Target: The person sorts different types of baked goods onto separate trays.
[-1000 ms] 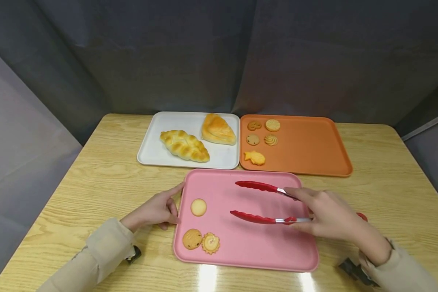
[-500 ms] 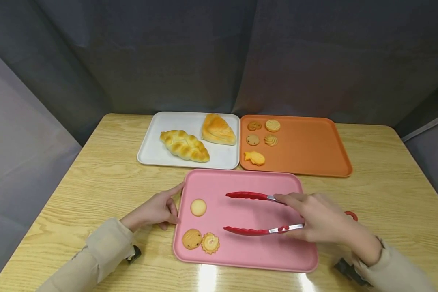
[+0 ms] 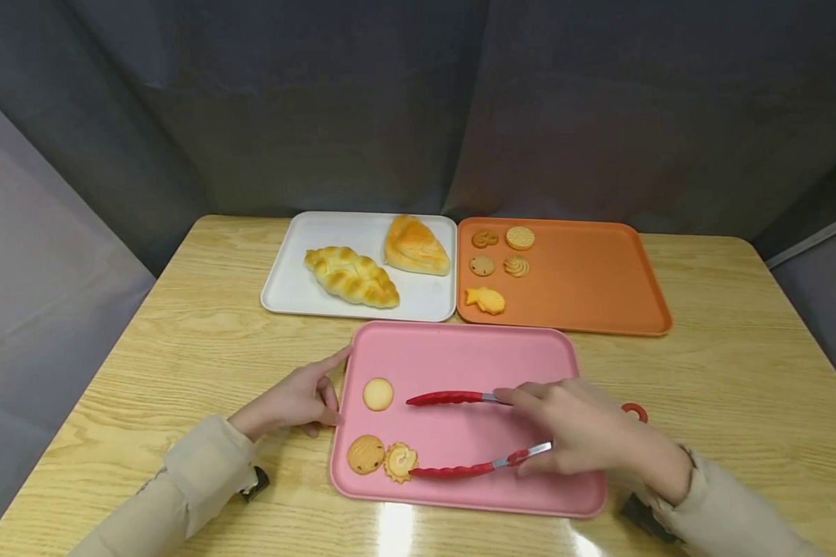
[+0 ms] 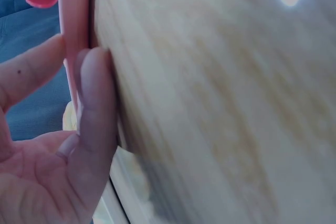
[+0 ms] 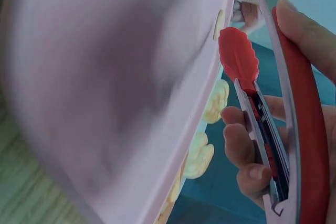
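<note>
My right hand [image 3: 578, 425] grips a pair of red-tipped metal tongs [image 3: 453, 471] over the pink tray [image 3: 488, 348]. The two arms of the tongs stand apart with nothing between them. The nearer tip overlaps the right edge of a scalloped, tart-like cookie [image 3: 400, 462]; the farther tip lies right of a pale round cookie [image 3: 378, 394]. Beside the tart-like cookie sits a brown round cookie [image 3: 365, 454] with dark chips. My left hand [image 3: 289, 402] touches the tray's left rim with index finger and thumb, also seen against the pink rim [image 4: 76, 14] in the left wrist view.
Behind the pink tray, a white tray [image 3: 286, 286] bears a braided bread [image 3: 351, 276] and a folded pastry [image 3: 416, 246]. To its right, an orange tray [image 3: 592, 271] carries several small cookies, one a fish-shaped cookie [image 3: 486, 300]. A dark curtain [image 3: 334, 100] hangs behind the wooden table [image 3: 216, 325].
My right hand has moved left and nearer with the tongs, and their arms have spread wider. The nearer tip has reached the tart-like cookie. My left hand stays at the rim.
</note>
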{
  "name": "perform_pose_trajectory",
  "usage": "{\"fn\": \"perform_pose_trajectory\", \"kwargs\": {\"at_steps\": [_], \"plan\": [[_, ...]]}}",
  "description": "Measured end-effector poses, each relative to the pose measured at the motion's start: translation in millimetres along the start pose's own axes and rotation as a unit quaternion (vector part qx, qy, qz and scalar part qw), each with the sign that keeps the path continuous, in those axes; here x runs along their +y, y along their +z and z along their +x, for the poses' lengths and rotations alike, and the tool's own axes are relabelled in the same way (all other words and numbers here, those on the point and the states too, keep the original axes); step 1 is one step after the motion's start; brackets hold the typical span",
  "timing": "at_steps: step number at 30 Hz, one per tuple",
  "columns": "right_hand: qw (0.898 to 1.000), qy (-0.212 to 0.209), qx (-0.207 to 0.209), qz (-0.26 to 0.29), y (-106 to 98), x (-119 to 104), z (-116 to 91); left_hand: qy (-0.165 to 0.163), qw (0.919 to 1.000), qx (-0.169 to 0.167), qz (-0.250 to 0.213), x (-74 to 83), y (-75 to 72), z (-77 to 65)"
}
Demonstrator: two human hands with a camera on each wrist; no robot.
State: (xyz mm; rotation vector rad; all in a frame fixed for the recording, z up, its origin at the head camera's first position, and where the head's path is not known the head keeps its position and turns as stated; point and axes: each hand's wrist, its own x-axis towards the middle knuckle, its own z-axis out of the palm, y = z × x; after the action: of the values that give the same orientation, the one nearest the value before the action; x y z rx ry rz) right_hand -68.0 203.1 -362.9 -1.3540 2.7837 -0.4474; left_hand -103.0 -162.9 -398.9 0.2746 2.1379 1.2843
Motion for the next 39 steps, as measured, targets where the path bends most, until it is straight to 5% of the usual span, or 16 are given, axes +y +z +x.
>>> {"fn": "perform_pose_trajectory", "kwargs": {"at_steps": [9,39], "plan": [[0.999,-0.003,-0.046,0.02,4,-10,8,-0.003,1.0,0.003,0.004,-0.2,0.4,0.2],[0.997,-0.006,-0.064,0.048,7,-16,12,-0.004,1.0,0.0,0.007,-2.0,-0.9,1.7]]}}
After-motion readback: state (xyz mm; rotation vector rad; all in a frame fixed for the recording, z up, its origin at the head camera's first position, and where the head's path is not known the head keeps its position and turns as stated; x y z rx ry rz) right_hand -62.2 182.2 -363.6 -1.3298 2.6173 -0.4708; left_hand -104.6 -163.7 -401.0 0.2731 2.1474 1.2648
